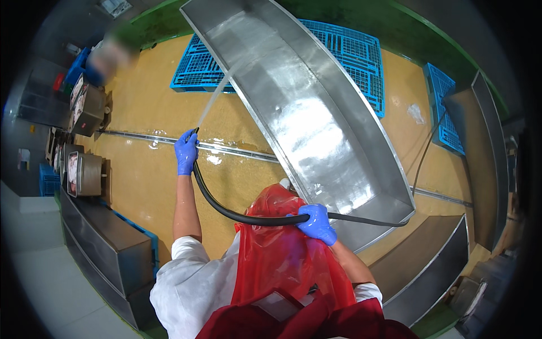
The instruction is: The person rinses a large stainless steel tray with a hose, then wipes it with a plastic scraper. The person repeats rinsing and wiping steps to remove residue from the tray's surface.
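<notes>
My left hand [186, 151], in a blue glove, grips the end of a black hose [217, 206] at centre left. A jet of water [212, 99] runs from it up to the near-left rim of a long stainless steel trough [316, 130], which spans from the top to the middle right above a blue plastic pallet [353, 62]. Lower right of centre, my gloved right hand [316, 226] holds the hose farther along, in front of my red plastic apron [271, 254]. The hose continues rightward past the trough's lower end.
Metal bins with pale contents [84, 175] line the left side. Steel containers stand at lower left [101, 226] and right [485, 147]. Another blue pallet [446, 113] is at right. A drain channel [237, 151] crosses the wet yellow floor [141, 186], bordered by a green kerb [158, 25].
</notes>
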A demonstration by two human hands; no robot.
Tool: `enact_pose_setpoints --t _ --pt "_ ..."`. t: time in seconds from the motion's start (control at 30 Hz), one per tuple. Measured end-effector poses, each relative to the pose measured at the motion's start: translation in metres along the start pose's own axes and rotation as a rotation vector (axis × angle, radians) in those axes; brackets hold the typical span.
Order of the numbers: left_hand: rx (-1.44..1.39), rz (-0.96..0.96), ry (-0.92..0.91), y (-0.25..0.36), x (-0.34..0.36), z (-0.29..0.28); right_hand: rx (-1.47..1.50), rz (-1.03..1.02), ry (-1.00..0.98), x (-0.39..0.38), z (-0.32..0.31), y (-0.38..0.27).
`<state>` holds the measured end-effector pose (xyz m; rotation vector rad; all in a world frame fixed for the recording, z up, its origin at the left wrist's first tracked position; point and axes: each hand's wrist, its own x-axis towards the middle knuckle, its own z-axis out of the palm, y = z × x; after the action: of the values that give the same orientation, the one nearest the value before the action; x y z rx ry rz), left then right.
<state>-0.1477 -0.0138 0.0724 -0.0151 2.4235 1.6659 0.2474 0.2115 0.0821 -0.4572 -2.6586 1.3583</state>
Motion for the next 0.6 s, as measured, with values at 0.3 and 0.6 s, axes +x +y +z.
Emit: enact_pose_setpoints --t 0.3,0.6 --pt "-0.053 -0.015 0.002 -0.014 0.022 0.002 -0.034 0.063 0.005 0.006 0.005 -0.006" --pt "-0.041 -0.001 -0.008 -0.037 0.048 0.010 -0.038 0.092 0.024 0.014 0.013 -0.005"
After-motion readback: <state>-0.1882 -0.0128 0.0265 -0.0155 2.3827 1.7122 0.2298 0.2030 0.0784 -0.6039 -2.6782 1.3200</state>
